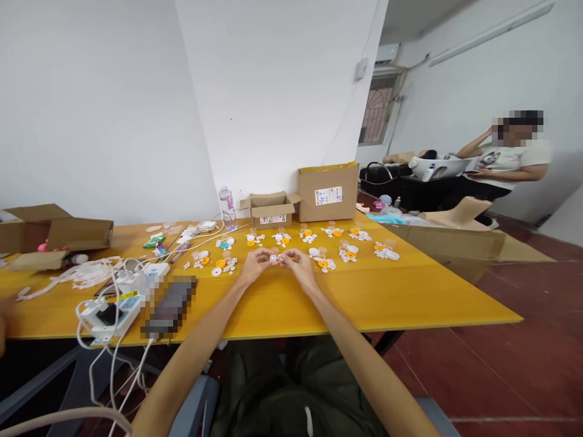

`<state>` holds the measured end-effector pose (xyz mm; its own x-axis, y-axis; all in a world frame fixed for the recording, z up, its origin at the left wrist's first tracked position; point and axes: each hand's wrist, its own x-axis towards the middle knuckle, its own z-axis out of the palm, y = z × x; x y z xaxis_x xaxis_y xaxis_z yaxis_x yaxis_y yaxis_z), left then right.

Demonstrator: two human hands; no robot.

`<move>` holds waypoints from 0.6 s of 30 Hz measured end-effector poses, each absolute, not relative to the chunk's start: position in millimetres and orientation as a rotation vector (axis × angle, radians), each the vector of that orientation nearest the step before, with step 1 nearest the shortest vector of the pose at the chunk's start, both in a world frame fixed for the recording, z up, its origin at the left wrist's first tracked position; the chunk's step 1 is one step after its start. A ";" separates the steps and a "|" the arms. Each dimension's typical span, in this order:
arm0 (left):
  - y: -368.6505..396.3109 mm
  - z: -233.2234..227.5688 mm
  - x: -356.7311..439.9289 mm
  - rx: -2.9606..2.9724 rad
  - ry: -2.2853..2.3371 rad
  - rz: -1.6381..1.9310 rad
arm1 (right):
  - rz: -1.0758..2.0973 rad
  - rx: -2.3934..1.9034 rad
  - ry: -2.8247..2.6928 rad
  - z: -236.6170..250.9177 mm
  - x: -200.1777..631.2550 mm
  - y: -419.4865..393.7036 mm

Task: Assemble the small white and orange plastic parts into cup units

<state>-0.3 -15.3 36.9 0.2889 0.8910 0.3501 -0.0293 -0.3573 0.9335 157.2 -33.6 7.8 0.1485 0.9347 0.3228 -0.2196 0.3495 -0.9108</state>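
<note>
Well to the left of the small open carton (pixel 273 212), an opened cardboard box (pixel 81 233) sits on the yellow worktop (pixel 410 297), a tangle of white straps (pixel 86 273) in front of the box. Closer to the small open carton, on its left, a white power strip (pixel 130 303) loaded with plugs (pixel 98 312) lies beside a dark, blurred-out device (pixel 169 306). A clear bottle (pixel 228 208) stands upright just left of the carton, with groups of white, orange and teal plastic parts (pixel 220 263) spread before it. Directly in front of the small open carton, you grip a small white part (pixel 276 258) between the fingertips of both hands, your left hand (pixel 255 266) and right hand (pixel 299 267) closed on it from opposite sides. More orange and white pieces (pixel 323 264) lie forward and right of the carton. A taller taped carton (pixel 328 200) stands at its right; far beyond, a person (pixel 514 161) in a white T-shirt sits beside a white basin (pixel 441 165).
</note>
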 end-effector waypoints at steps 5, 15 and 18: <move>-9.2 29.2 0.4 1.640 0.765 1.244 | 1.022 -0.811 -1.129 9.0 155.0 -35.6; 7.0 14.3 2.2 1.620 0.772 1.303 | 1.016 -0.813 -1.166 8.8 155.5 -34.9; -1.1 21.2 -0.3 1.633 0.752 1.261 | 1.011 -0.838 -1.193 7.8 157.1 -34.3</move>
<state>-0.3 -1.1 21.2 0.2917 0.8692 0.3993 -0.0622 -0.3993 0.9147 157.1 -34.3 7.8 0.0659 0.9399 0.3350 -0.1764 0.3414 -0.9232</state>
